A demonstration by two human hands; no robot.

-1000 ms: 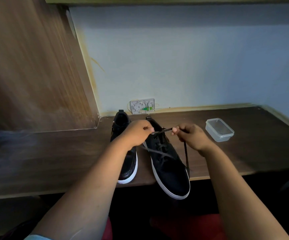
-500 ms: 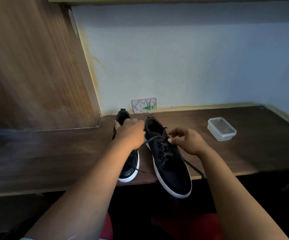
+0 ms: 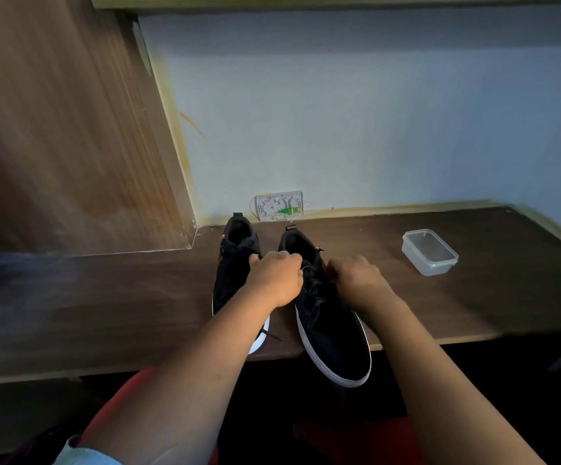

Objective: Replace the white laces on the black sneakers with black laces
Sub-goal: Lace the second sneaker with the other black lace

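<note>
Both grips, left hand (image 3: 274,280) and right hand (image 3: 356,280), pinch black lace (image 3: 311,285) on the right sneaker (image 3: 329,323); its long axis runs near to far between them.

1. I see a clear, lidded plastic container (image 3: 429,252) on the dark wooden worktop (image 3: 104,313), at right.
2. A white wall plate with exposed wiring (image 3: 279,206) sits low on the pale blue wall (image 3: 373,112).
3. A brown wooden panel (image 3: 64,129) stands at left.

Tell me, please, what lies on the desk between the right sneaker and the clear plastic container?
Nothing: in the head view, only bare dark desk shows between the right sneaker and the clear plastic container.
</note>
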